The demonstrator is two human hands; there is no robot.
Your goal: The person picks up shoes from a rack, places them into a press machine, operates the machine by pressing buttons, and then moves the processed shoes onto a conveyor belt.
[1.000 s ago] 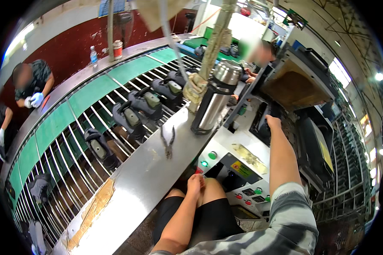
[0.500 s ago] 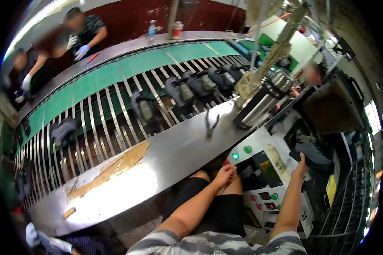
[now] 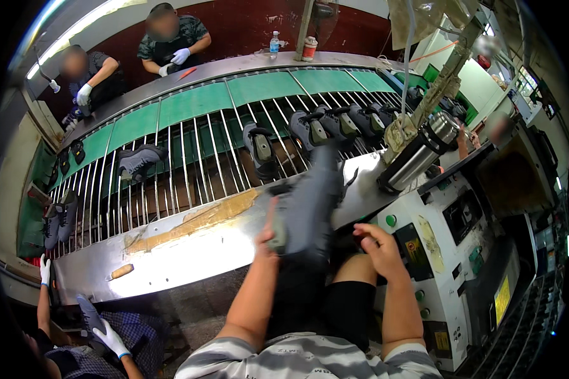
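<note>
A dark grey shoe (image 3: 311,211), smeared by motion, is in my left hand (image 3: 268,239) over the near edge of the metal counter. Fingers and thumb grip its open side, where a greenish block, apparently a shoe last, shows. To the right my right hand (image 3: 382,251) holds nothing, fingers apart and slightly bent, beside the white machine panel (image 3: 436,303). Pliers (image 3: 349,179) lie on the counter, partly hidden behind the shoe. Beyond, several grey shoes (image 3: 259,150) with similar blocks rest on the conveyor's metal rods.
The steel counter (image 3: 189,268) carries brown tape and a small wooden-handled tool (image 3: 121,271). A steel thermos (image 3: 417,151) stands at right. Two gloved people (image 3: 174,44) work across the conveyor. At lower left another person's gloved hand (image 3: 112,339) holds a shoe.
The shoe has gone from my right hand at the machine to my left hand over the counter. My right hand has moved left, now empty. The view has turned right-to-left.
</note>
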